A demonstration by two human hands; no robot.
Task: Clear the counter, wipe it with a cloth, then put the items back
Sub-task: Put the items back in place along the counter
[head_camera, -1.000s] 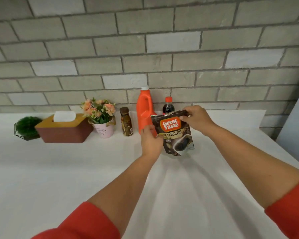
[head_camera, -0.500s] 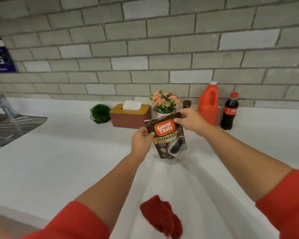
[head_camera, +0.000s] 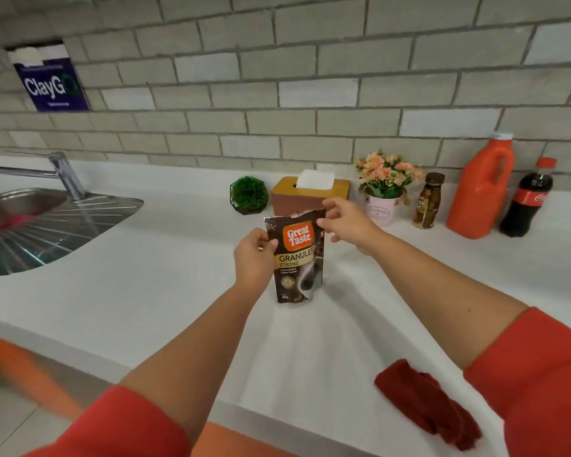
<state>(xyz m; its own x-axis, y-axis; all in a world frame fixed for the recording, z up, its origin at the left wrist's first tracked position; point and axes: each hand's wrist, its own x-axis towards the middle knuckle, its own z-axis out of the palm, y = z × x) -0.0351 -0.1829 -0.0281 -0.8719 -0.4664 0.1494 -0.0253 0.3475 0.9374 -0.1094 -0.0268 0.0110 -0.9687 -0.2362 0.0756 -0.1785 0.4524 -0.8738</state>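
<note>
Change: The view has swung left since half a second ago, bringing the steel sink (head_camera: 47, 222), its faucet (head_camera: 63, 173) and the blue ClayGo sign (head_camera: 51, 85) on the brick wall fully into frame. The coffee pouch (head_camera: 299, 258), tilted in front of the flowers then, is now upright in front of the tissue box (head_camera: 297, 196). Its base is at the white surface (head_camera: 145, 291), though contact cannot be confirmed.
Left grip: The left hand (head_camera: 254, 255) holds the pouch's left edge, with the thumb on the printed front and the fingers curled behind.
Coffee pouch: A dark Great Taste Granules pack with its torn top edge up, between the two hands at mid-surface, label facing the camera.
Right grip: The right hand (head_camera: 346, 222) has loosened from its earlier firm hold. The thumb tip rests on the front of the top right corner and the forefinger curls behind it, a light pinch. The other fingers are spread and off the pack.
Back row: Along the wall stand a green plant ball (head_camera: 248, 193) in a wire frame and the tissue box just beside it. Next come a pink flower pot (head_camera: 381, 209), a small brown bottle (head_camera: 428, 202), an orange jug (head_camera: 482, 192) and a cola bottle (head_camera: 528, 199).
Cloth: A red cloth (head_camera: 426, 404) lies crumpled at the near right edge of the surface, beside the right forearm.
</note>
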